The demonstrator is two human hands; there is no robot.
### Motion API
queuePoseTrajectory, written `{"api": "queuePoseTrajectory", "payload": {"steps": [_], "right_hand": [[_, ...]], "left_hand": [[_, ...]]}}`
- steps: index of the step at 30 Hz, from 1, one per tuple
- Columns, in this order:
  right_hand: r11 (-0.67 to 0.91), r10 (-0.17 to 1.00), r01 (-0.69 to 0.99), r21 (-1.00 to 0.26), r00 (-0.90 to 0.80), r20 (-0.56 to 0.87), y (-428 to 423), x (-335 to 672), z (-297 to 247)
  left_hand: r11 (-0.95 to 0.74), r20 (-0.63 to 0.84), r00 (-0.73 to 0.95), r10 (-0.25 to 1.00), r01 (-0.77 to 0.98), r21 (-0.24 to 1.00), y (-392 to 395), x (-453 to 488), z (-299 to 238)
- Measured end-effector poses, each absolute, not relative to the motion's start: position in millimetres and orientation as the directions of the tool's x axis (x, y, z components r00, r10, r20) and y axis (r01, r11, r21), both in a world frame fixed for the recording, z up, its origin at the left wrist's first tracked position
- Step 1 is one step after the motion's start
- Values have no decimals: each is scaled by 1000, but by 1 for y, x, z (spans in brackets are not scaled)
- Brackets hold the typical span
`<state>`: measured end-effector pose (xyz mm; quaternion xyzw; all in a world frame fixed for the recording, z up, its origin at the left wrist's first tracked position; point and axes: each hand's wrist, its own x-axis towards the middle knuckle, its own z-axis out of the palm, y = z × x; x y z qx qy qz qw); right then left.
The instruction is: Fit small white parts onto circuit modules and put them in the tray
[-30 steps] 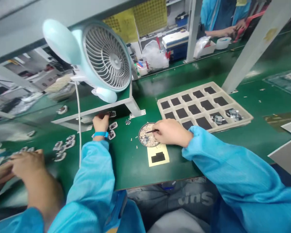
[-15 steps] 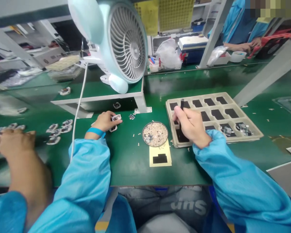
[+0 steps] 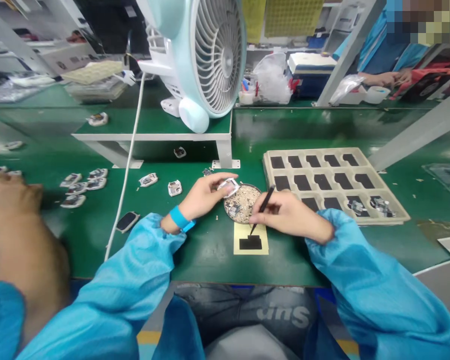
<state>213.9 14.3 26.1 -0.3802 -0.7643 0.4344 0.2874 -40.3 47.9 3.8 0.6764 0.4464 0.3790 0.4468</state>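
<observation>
My left hand (image 3: 206, 196) is closed on a small white device housing (image 3: 229, 188), held over the edge of a round dish (image 3: 252, 193) of small loose bits. In my right hand (image 3: 281, 212) are black tweezers (image 3: 265, 202), slanting down. Their tip meets or hovers just above a black cut-out piece (image 3: 250, 242) on a yellow paper (image 3: 264, 249) in front of the dish. Two more white housings, one nearer (image 3: 174, 188) and one farther left (image 3: 148, 180), lie on the green table left of my left hand. A dark-faced device (image 3: 128, 221) rests by my left sleeve.
A beige compartment tray (image 3: 392, 200) with black pieces and a few small electronic parts stands at right. A light-blue fan (image 3: 225, 65) sits on a raised shelf (image 3: 153, 136), its white cable (image 3: 129, 150) crossing the table. A co-worker's arm (image 3: 26, 235) is at far left, near several housings (image 3: 77, 188).
My left hand has moved right to the dish, carrying a white housing. My right hand has come from the tray down to the yellow paper with the tweezers. The view has shifted slightly.
</observation>
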Motion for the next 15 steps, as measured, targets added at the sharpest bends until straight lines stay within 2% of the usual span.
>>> {"api": "queuePoseTrajectory", "payload": {"steps": [3,6,15], "right_hand": [[473,778,415,-777,-611,147,7,210,18],[518,773,448,-729,-609,175,6,208,12],[470,780,463,-751,-616,109,7,208,9]], "left_hand": [[-28,2,326,945,75,997,32,-24,7],[82,-80,294,952,8,997,25,-18,5],[125,-116,242,963,-26,992,30,-17,-7]]}}
